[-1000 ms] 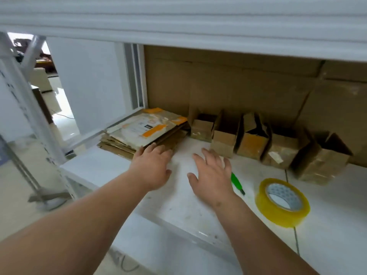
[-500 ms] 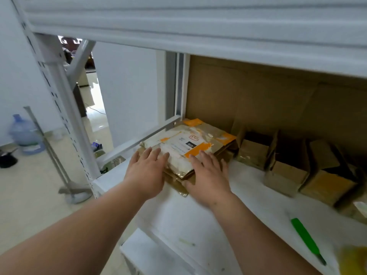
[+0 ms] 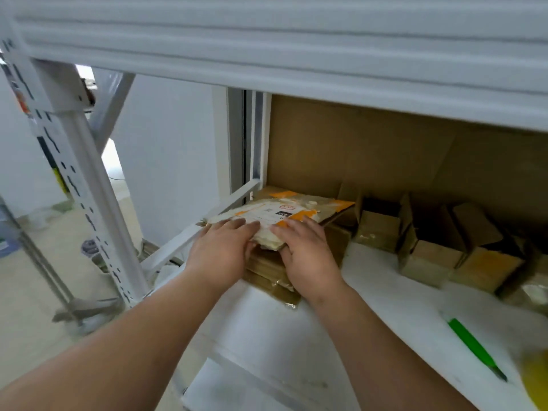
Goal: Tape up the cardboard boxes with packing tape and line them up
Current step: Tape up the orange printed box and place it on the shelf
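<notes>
Both hands reach forward to a stack of flattened cardboard boxes (image 3: 268,269) lying at the left end of the white shelf (image 3: 385,295), close to the rack's slotted white upright (image 3: 89,185). The left hand (image 3: 221,250) lies palm-down on the near left corner of the top flattened box (image 3: 284,216) — a pale sheet with orange tape strips and a printed label — fingers straight and close together, resting flat rather than curled round anything. The right hand (image 3: 305,250) lies on the near right part of the same sheet, its fingers laid over the top and its thumb down at the front edge; whether the thumb hooks under the sheet cannot be told. The top sheet's near edge sits raised above the brown layers below it, which jut out toward the camera. To the right, along the cardboard-lined back wall, a row of small assembled boxes (image 3: 382,229) stands with flaps open, one beside the next, running off toward the right edge. Nearer the front on the right, a green-handled tool (image 3: 471,347) lies flat on the shelf, well apart from the hands, and just beyond its tip a blurred yellow tape roll (image 3: 536,378) shows at the frame's lower right corner.
</notes>
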`<state>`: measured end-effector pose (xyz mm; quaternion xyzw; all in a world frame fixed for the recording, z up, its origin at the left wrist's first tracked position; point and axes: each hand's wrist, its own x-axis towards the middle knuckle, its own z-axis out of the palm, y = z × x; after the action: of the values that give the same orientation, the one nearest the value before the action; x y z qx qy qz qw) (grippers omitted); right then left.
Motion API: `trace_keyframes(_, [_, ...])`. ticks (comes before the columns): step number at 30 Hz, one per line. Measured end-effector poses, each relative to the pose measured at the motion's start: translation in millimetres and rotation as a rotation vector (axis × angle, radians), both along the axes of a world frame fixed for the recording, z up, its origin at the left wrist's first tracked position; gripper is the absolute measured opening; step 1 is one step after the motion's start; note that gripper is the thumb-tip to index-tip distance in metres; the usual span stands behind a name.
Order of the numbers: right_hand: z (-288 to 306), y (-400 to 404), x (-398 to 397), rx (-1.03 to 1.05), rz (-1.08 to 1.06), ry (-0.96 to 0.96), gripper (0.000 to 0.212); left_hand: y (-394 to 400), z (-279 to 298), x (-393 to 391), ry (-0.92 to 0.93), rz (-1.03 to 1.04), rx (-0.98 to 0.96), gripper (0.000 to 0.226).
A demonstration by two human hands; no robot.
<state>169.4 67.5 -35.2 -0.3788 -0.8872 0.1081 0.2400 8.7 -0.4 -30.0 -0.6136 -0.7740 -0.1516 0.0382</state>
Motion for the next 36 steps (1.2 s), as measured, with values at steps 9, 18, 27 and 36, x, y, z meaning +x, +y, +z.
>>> trace_keyframes(9, [4, -48, 4, -0.012, -0.28, 0.187, 0.068, -39, 20, -17, -0.448, 0.015, 0.305, 0.029])
trace_keyframes(18, [-23, -90, 11, -0.296, -0.26, 0.213, 0.073, -64, 15, -5, -0.63, -0.052, 0.038, 0.041])
trace_keyframes(27, [-29, -119, 19, -0.312, -0.218, -0.047, 0.068, -70, 15, 8, -0.562, 0.002, 0.237, 0.039])
trace_keyframes(36, [-48, -119, -6, -0.248, -0.324, -0.401, 0.078, -76, 10, 8, -0.479, -0.031, 0.288, 0.037])
